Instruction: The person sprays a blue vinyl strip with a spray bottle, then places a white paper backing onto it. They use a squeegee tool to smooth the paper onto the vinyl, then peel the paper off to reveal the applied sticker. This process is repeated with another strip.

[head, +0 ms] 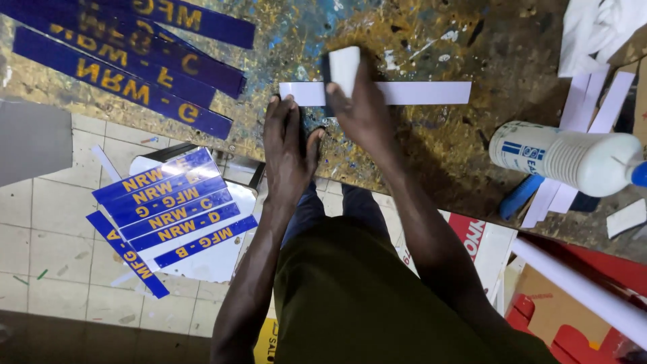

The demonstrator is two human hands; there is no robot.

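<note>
A long white strip lies flat across the stained, paint-spattered workbench. My left hand rests flat on the bench with its fingertips pressing the strip's left end. My right hand grips a small white block with a dark edge and holds it down on the strip near the middle. The strip's middle part is hidden under my right hand.
Several dark blue strips with yellow lettering lie at the bench's upper left; more sit stacked on a white board on the tiled floor below. A white bottle lies on its side at right, beside loose white strips. White cloth upper right.
</note>
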